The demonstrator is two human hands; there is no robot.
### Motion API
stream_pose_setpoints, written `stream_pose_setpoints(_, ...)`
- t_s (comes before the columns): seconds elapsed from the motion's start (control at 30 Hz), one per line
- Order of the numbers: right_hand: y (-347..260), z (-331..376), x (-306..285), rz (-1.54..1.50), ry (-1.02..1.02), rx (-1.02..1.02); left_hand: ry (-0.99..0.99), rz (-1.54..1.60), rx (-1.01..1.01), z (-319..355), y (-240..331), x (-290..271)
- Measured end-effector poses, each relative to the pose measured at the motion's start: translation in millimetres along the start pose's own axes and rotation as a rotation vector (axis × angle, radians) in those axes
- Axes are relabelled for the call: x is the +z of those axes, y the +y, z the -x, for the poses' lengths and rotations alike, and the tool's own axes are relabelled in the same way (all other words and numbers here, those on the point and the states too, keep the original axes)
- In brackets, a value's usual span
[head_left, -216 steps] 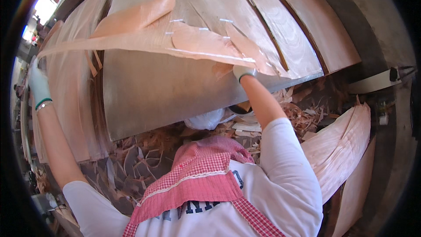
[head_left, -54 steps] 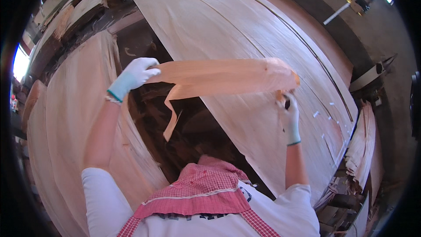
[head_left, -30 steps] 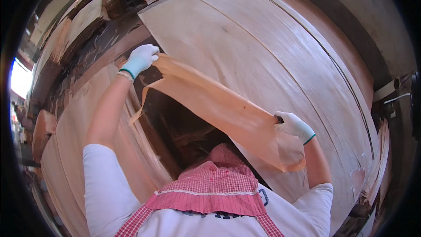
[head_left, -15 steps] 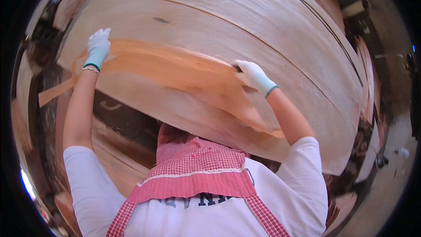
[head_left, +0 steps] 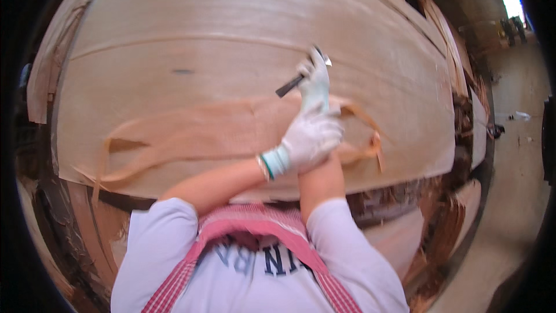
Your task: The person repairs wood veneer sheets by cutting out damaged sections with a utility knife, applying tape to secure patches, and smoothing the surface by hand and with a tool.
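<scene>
My right hand [head_left: 314,78], in a white glove, is closed around a dark, flat-handled cutting tool [head_left: 289,86]. Its handle sticks out to the left, and a small light tip shows beyond the fingers. Across the right wrist lies my gloved left hand [head_left: 313,136], its fingers bent at the right glove's cuff; blur softens the grip. Beneath both hands a thin orange-brown veneer strip [head_left: 220,122] rests loosely, with curled, looping ends. It lies on a large pale wood veneer sheet [head_left: 191,17], near the edge closest to me.
A raised seam or crease [head_left: 191,37] crosses the sheet, and a small dark mark [head_left: 183,72] shows on it. Stacked veneer edges and scraps [head_left: 399,203] sit below the near right side. Concrete floor [head_left: 509,139] runs along the right.
The strip was raised between my hands and now lies on the sheet. My left hand has let go of it and crossed over to my right wrist. The view has shifted.
</scene>
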State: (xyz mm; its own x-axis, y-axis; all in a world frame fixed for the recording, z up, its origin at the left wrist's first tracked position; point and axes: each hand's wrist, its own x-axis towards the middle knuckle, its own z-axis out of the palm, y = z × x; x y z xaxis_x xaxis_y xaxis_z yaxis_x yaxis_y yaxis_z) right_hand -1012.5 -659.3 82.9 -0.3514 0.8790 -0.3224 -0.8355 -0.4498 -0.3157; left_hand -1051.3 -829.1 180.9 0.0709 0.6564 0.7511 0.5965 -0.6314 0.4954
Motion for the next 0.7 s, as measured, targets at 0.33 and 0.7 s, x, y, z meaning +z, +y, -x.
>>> stream_pose_setpoints(0.33,-29,1,-16,-0.297,0.324,0.145,0.535,1.340,-0.796,6,-66,-87)
stream_pose_setpoints(0.7,-34,-6,-17,-0.315,0.316,0.180,-0.499,0.197,-0.081,78,44,-41)
